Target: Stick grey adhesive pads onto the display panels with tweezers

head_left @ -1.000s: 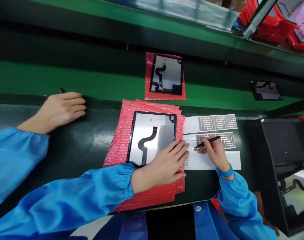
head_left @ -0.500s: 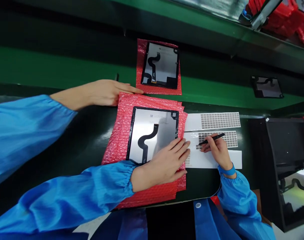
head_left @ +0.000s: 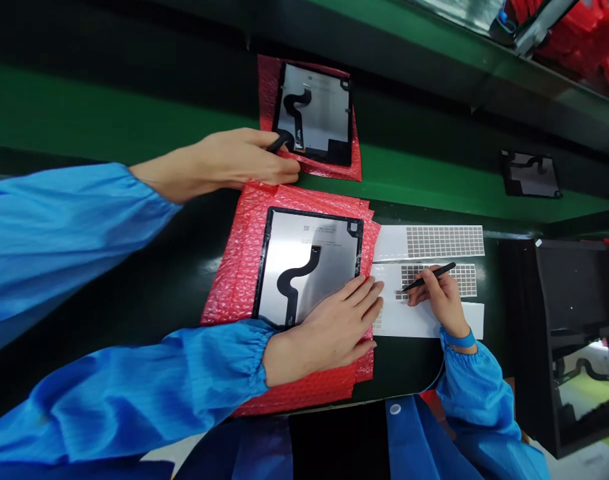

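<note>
My left hand [head_left: 329,323] lies flat, fingers stretched out, across the lower right of a tablet screen panel [head_left: 304,267] and the red bubble-wrap bags [head_left: 229,267] stacked beneath it. The panel's silvery back faces up, with a curved black ribbon cable on it. In my right hand [head_left: 441,300] I pinch black tweezers [head_left: 437,275], their tip at the left edge of the small dark stickers on the middle white sticker sheet [head_left: 389,273]. A blue band circles my right wrist.
A co-worker's hand [head_left: 219,160] with a black tool reaches in from the left, at a second panel [head_left: 317,110] on a red bag. Other sticker sheets [head_left: 444,240] lie around mine. A third panel [head_left: 531,175] is at the back right, a black box [head_left: 539,333] at the right.
The co-worker's hand has moved right and its fingers have closed at the edge of the back red bag, which has shifted slightly left. My own hands have hardly moved.
</note>
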